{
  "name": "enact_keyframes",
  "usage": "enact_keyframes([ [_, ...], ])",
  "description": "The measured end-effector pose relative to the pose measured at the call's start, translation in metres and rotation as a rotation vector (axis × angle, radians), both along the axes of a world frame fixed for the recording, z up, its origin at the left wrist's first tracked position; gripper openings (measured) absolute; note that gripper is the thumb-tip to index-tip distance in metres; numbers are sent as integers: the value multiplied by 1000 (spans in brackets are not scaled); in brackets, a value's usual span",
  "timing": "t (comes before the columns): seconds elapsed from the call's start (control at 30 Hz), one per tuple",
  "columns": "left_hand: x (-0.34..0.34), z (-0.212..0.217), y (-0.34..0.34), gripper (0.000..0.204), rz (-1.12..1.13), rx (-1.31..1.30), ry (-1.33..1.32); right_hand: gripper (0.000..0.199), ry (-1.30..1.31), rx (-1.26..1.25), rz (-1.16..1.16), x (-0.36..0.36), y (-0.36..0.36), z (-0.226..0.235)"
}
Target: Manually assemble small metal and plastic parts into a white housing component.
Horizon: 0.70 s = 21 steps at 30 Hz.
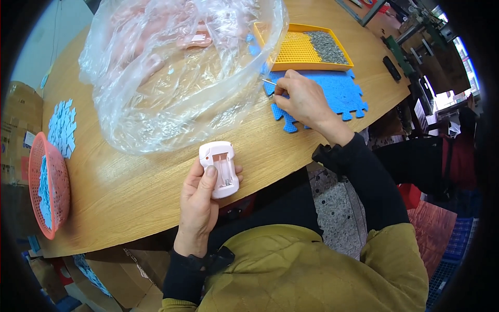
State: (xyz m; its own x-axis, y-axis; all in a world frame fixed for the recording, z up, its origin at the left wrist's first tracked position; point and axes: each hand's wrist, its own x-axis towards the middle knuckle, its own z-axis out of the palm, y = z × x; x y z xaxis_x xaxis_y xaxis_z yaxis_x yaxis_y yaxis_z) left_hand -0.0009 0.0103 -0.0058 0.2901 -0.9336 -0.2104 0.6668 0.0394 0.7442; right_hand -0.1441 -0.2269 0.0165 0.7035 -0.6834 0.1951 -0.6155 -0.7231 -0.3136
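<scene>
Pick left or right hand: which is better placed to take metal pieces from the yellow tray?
Right, likely: the right hand is nearer the yellow tray, though it grips a thin metal rod. The left hand is farther off, holding the pale pink casing.

On the table (130, 197), left to right: basket (61, 187), bag (176, 83) behind the held casing (224, 169), mat (338, 91) before the tray (312, 66).

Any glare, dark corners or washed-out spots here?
In the head view, glare streaks cross the clear plastic bag; a bright strip at far right washes out nearly white; fisheye framing leaves black corners; the pink device in the left hand looks fairly sharp.
</scene>
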Motion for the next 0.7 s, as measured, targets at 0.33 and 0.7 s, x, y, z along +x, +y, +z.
enact_keyframes([
  [0.33,-7,11,-8,37,28,-1,-10,10,-44,245,-17,-7,-7,5],
  [0.7,-13,13,-40,12,-88,-14,-387,7,-240,812,431,-3,59,53],
])
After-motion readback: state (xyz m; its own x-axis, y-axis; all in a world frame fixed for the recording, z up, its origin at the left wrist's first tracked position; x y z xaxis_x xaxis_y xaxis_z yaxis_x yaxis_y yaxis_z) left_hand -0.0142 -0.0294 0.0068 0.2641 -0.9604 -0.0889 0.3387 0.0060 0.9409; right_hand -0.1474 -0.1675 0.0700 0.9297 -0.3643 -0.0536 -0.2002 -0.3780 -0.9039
